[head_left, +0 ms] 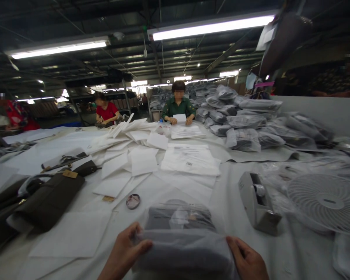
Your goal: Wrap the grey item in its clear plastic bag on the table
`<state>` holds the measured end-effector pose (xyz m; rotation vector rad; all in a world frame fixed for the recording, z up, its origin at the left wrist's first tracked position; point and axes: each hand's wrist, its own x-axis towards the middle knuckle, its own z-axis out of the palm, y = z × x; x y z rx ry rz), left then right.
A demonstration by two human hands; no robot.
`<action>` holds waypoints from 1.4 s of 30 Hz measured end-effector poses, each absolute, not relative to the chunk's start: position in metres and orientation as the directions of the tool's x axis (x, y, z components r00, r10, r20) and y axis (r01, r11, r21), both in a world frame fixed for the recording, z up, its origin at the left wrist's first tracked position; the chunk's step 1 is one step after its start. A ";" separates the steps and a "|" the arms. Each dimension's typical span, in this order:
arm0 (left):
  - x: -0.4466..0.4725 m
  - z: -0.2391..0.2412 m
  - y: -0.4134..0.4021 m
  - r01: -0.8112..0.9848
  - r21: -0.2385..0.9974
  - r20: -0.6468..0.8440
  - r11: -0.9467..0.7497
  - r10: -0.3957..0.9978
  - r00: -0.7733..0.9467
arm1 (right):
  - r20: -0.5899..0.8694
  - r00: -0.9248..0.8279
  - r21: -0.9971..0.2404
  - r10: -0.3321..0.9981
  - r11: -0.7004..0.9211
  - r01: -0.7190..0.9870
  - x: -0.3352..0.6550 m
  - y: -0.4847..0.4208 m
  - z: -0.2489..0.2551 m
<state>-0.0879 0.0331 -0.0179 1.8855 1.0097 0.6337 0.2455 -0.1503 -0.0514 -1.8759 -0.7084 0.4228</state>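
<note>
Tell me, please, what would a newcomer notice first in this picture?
The plastic-wrapped package at the bottom centre, held by the left hand and right hand, would probably come first. Beyond it lie scattered white papers, with a heap of wrapped bundles at the back right.

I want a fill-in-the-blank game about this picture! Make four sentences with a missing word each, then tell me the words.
1. Counting the left hand and the right hand, ____ hands hold the plastic-wrapped bundle.
2. Of those hands, the tape dispenser is nearer to the ____ one.
3. The person holding a white sheet wears a ____ top.
4. The dark bag with a brown tag lies on the ____ side of the picture.

Missing words: two; right; green; left.
</note>
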 end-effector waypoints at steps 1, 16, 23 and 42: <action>-0.084 -0.013 0.034 0.371 0.873 0.068 -0.317 0.832 0.551 | 0.034 0.763 -0.920 0.645 -0.279 0.276 0.247 -0.151 -0.049; -0.053 -0.073 0.048 0.249 0.928 0.155 -0.277 0.895 0.419 | 0.062 0.830 -0.951 0.554 -0.219 0.217 0.250 -0.157 -0.046; -0.043 -0.054 0.044 0.437 0.851 0.027 -0.290 0.856 0.516 | 0.097 0.728 -0.880 0.679 -0.282 0.381 0.252 -0.148 -0.046; -0.030 -0.028 0.058 0.551 0.791 -0.085 -0.264 0.846 0.527 | 0.521 -0.591 0.326 0.616 0.497 0.804 0.196 -0.132 0.027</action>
